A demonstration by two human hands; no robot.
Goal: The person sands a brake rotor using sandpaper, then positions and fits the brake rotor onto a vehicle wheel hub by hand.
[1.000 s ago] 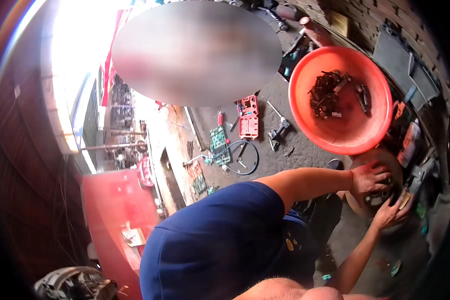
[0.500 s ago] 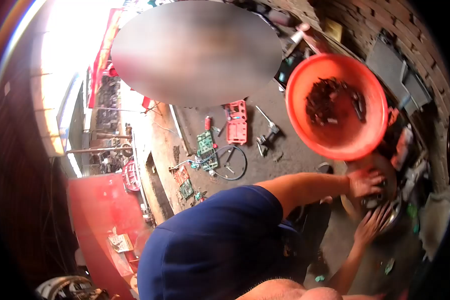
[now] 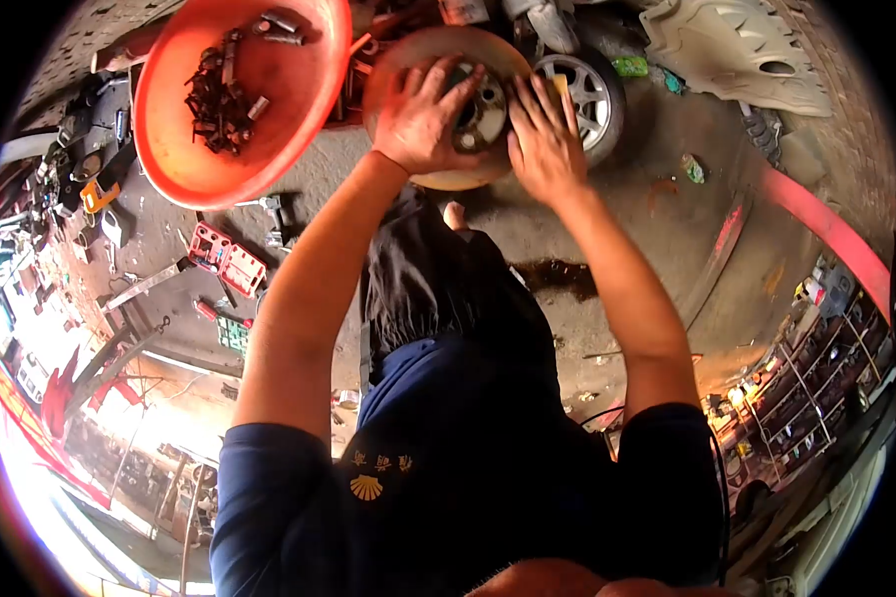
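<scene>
A round, rusty brown metal disc with a bolt-holed hub, like a brake disc (image 3: 448, 48), lies at the top middle in front of my knees. My left hand (image 3: 426, 121) rests on its face, fingers spread towards the hub and nothing seen gripped. At the disc's right edge, my right hand (image 3: 548, 139) lies with fingers stretched out flat, touching the rim. What is under both palms is hidden. A small yellow piece (image 3: 560, 86) shows beside the right fingertips; whether they touch it I cannot tell. Just beyond that hand is a spoked wheel with its tyre (image 3: 612, 117).
To the left stands a large orange-red basin (image 3: 309, 119) holding dark bolts or sockets (image 3: 219, 95). A red tool case (image 3: 226, 259) and a green one (image 3: 233, 335) lie on the floor. A beige plastic panel (image 3: 732, 50) is at upper right, near a red curved bar (image 3: 831, 234).
My view has swung round to face the disc, so the basin now appears on the left. Both hands stay on the disc, with their fingers still extended.
</scene>
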